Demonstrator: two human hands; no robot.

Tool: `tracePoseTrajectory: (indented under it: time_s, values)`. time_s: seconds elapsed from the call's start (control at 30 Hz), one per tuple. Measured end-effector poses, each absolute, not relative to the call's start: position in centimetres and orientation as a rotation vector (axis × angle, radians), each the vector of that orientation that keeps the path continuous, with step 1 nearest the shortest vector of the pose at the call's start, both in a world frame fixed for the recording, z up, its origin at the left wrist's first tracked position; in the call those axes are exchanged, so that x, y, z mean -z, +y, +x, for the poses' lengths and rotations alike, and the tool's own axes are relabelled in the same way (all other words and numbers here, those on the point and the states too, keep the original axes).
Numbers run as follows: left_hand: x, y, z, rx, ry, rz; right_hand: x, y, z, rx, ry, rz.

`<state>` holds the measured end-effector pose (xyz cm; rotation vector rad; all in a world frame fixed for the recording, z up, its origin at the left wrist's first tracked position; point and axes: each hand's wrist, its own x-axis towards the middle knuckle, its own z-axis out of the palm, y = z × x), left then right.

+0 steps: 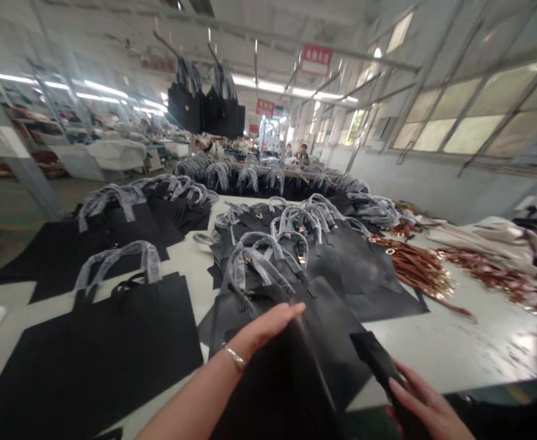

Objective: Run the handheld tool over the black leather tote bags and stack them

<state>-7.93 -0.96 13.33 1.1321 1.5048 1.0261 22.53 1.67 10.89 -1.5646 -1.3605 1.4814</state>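
Observation:
My left hand (271, 327), with a bracelet on its wrist, is closed at the top edge of a black tote bag (273, 379) in front of me. The fingers' far side is hidden. To the right, my right hand (419, 397) is wrapped around a long, flat black strip (374, 354) that looks like leather; its lower end is hidden. Just beyond my left hand lies a pile of black bags (337, 263), their looped handles (250, 263) wrapped in clear plastic. Another black bag (112, 348) lies flat on the left.
Brown straps with gold-coloured hardware (419, 269) lie on the pale table (433, 342) at the right, near cream cloth (493, 238). More bags (112, 214) lie at the left. Black bags (204, 110) hang from an overhead rail; people (303, 154) are far back.

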Motion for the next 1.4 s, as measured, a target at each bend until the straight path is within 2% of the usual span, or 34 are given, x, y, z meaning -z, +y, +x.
tracePoseTrajectory:
  time_s: [0.1, 0.2, 0.3, 0.4, 0.5, 0.57, 0.77, 0.87, 1.03, 1.23, 1.4]
  values:
    - [-9.0, -2.7, -5.9, -0.726, 1.645, 1.622, -12.7, 0.9, 21.2, -1.584, -1.408, -1.581]
    - [-5.6, -5.5, -4.6, -0.576, 1.817, 1.879, -12.7, 1.0, 20.1, -1.717, -1.51, -1.576]
    - [-2.9, -7.2, -3.8, -0.588, 1.926, 1.983, -11.9, 1.5, 19.0, -1.805, -1.593, -1.54]
    - [-1.4, -7.8, -3.4, -0.655, 1.972, 2.067, -11.8, 2.0, 17.8, -1.696, -1.624, -1.503]
    - [-1.1, -7.8, -3.4, -0.665, 1.982, 2.122, -12.9, 2.6, 17.0, -1.454, -1.599, -1.435]
    - [-1.2, -7.8, -3.5, -0.656, 1.982, 2.143, -13.5, 3.2, 16.9, -1.424, -1.628, -1.432]
    - [-1.4, -7.9, -3.6, -0.661, 1.984, 2.176, -12.1, 5.0, 16.8, -1.913, -1.69, -1.57]
    - [-1.3, -7.8, -3.6, -0.684, 1.963, 2.173, -10.8, 5.6, 16.0, -2.022, -1.556, -1.526]
    - [-1.2, -7.6, -3.6, -0.695, 1.95, 2.163, -10.4, 6.8, 14.0, -1.994, -1.536, -1.462]
    - [-1.2, -7.9, -3.5, -0.708, 1.954, 2.155, -12.5, 6.8, 12.7, -1.709, -1.632, -1.339]
    - [-0.5, -8.3, -3.1, -0.782, 1.962, 2.128, -13.2, 4.6, 12.9, -1.904, -1.817, -1.477]
